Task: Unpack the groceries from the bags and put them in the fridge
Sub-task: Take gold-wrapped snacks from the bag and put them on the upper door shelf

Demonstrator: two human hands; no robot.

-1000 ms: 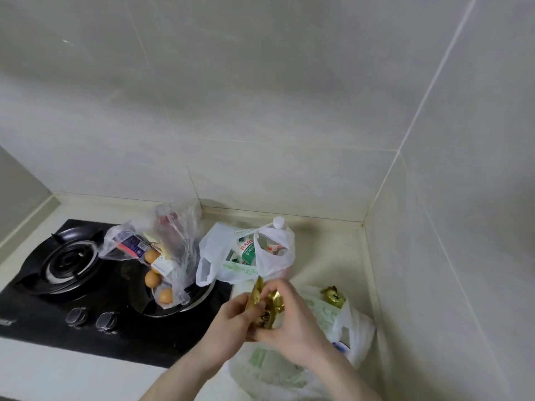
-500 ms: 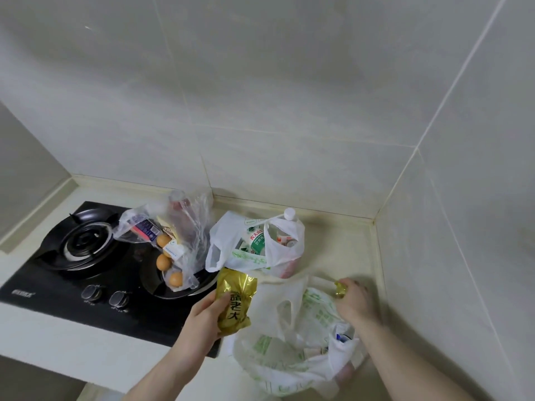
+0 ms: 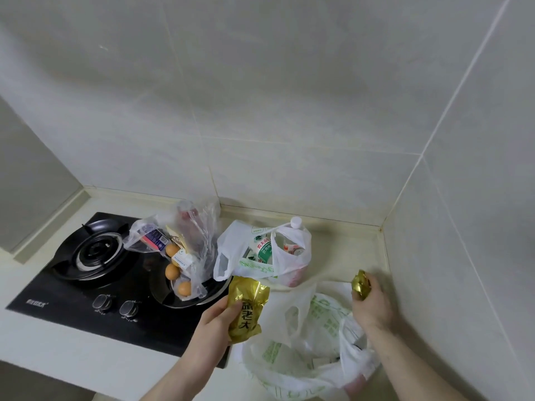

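My left hand (image 3: 215,324) grips a gold foil packet (image 3: 246,309) with dark characters, held upright in front of the stove. My right hand (image 3: 372,303) holds a second, smaller gold packet (image 3: 361,284) above the near white-and-green plastic bag (image 3: 304,342), close to the right wall. Behind it stands another white bag (image 3: 289,256) with a green-labelled bottle (image 3: 264,250) and a white-capped bottle (image 3: 296,222). A clear bag (image 3: 199,241) with eggs (image 3: 172,270) and small packs lies on the stove.
The black gas stove (image 3: 86,285) has a burner (image 3: 95,251) at left and two knobs (image 3: 114,303) in front. A dark pan (image 3: 188,296) sits under the clear bag. Tiled walls close the corner at back and right. The counter edge (image 3: 86,369) runs along the front.
The hands, first together on the gold packet, have parted. My left hand kept that packet, and my right hand reached to the right and lifted the second gold packet off the near bag.
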